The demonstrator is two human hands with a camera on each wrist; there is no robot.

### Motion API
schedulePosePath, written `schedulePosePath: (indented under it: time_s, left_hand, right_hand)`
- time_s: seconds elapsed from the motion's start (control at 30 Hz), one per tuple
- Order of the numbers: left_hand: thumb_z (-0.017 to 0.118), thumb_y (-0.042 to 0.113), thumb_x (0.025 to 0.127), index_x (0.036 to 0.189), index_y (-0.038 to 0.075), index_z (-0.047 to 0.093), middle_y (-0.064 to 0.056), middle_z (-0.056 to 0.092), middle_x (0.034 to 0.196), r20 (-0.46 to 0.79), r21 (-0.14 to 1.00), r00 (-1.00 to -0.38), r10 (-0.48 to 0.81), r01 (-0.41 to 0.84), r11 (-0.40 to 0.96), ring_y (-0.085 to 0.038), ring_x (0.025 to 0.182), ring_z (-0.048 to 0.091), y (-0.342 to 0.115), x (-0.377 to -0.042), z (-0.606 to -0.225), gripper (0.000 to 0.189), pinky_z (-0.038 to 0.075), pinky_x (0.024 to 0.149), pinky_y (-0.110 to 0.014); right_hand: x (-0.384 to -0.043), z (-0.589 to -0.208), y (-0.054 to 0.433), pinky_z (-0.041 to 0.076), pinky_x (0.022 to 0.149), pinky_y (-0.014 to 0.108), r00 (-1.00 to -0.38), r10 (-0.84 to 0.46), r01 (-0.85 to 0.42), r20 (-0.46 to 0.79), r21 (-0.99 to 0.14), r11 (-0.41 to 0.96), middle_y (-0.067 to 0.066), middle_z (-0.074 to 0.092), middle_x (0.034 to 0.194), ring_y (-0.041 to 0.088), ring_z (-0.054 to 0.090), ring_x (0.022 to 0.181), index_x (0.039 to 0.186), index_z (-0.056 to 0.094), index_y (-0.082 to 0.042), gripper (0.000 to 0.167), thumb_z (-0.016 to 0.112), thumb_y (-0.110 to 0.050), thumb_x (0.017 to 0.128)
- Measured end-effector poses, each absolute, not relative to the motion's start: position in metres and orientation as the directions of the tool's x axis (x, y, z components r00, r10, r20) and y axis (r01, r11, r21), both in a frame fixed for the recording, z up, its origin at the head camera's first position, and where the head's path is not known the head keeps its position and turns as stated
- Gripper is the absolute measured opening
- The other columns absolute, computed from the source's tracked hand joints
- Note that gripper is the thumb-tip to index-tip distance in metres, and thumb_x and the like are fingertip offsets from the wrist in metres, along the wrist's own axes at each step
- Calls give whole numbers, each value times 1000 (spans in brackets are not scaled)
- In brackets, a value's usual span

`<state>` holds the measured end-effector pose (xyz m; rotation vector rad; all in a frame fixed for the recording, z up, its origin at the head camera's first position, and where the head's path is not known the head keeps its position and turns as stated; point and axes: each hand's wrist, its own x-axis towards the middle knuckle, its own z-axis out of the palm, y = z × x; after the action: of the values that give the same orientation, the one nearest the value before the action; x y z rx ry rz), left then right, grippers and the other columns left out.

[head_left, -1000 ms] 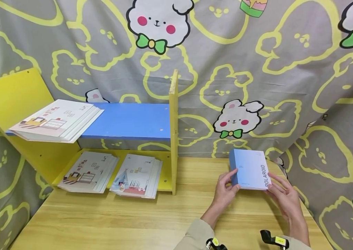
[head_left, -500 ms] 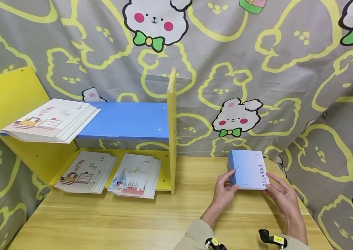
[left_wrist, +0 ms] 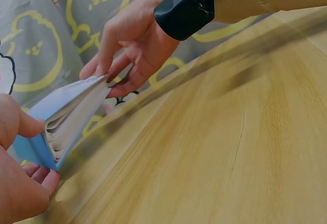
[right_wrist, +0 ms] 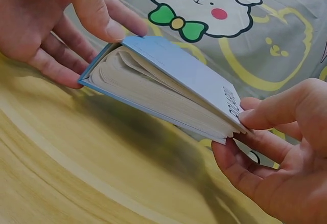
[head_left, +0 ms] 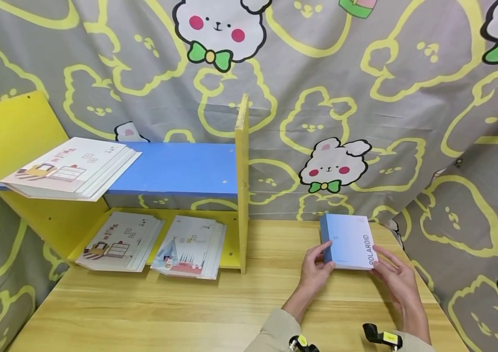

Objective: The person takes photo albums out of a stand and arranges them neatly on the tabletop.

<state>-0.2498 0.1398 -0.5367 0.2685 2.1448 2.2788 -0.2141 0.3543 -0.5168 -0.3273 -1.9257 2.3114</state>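
A small blue-to-white photo album (head_left: 348, 239) with POLAROID on its cover is held between both hands, raised off the wooden table. My left hand (head_left: 313, 274) grips the blue spine side, thumb on top and fingers beneath in the right wrist view. My right hand (head_left: 400, 283) pinches the white fore-edge side between thumb and fingers. From the right wrist view the album (right_wrist: 173, 75) looks tilted, its thick cream pages slightly fanned under the cover. In the left wrist view the left hand (left_wrist: 20, 168) holds the near end and the right hand (left_wrist: 135, 45) the far end.
A yellow and blue shelf unit (head_left: 242, 186) stands at the left. White illustrated albums lie on its upper blue board (head_left: 178, 168), at the left (head_left: 73, 168), and below, side by side (head_left: 121, 242). A patterned curtain (head_left: 275, 112) hangs behind the wooden table (head_left: 165, 308).
The album and both hands have shifted slightly toward the left and down in the head view. The grip of both hands looks the same.
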Motion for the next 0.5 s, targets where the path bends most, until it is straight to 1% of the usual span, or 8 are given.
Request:
schedulePosePath:
  time_s: [0.3,0.43,0.5]
  left_hand:
    - [75,-5,87,132,20,71,-2,58,130,98,995,-990,98,95,-39,-25,111,58,141,-249,-534,52,56,88,-25]
    - [75,-5,86,131,21,72,-2,58,130,68,997,-993,95,63,-50,-23,111,58,142,-250,-534,52,55,88,-23]
    - [75,-5,87,130,21,72,-2,58,130,47,998,-995,94,42,-57,-23,110,59,142,-250,-534,51,56,87,-21]
  right_hand:
    - [-214,-518,353,58,86,20,-966,231,75,-113,-983,-170,-23,69,105,0,69,97,151,50,-8,53,63,1,100]
    - [-215,-518,352,58,87,20,-962,242,85,-126,-981,-172,-25,67,106,-1,68,98,154,43,-4,57,62,-1,101]
    - [-215,-518,351,58,87,20,-958,253,90,-133,-980,-176,-25,67,105,-1,68,98,153,43,-4,56,63,-2,101]
